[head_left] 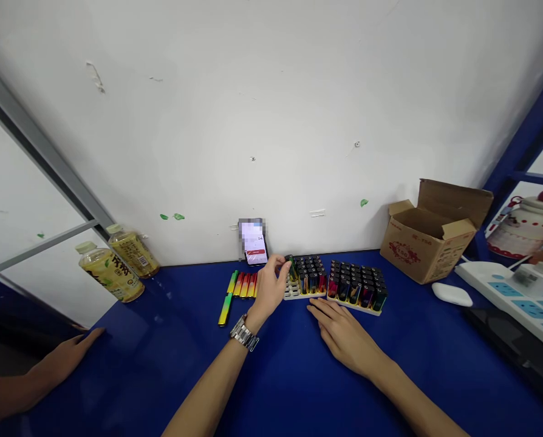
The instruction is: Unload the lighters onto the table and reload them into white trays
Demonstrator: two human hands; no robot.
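Observation:
My left hand (271,282), with a metal watch (244,334) on its wrist, pinches a slim green lighter (292,269) at the left end of the left rack. That white rack (291,291) has bare slots on its near left and several upright black-topped lighters on its right. My right hand (344,340) lies palm down on the table, fingers apart and holding nothing, fingertips near the racks' front edges. A second rack (362,308) on the right bears rows of upright lighters. Left of my left hand lie several red-yellow lighters (245,284) and green-yellow lighters (226,308), partly hidden by that hand.
A lit phone (254,241) leans on the wall behind. Two drink bottles (112,273) stand at the left, with another person's hand (82,346) at the table edge. On the right are an opened carton (424,249), a white case (452,295) and a power strip (511,297).

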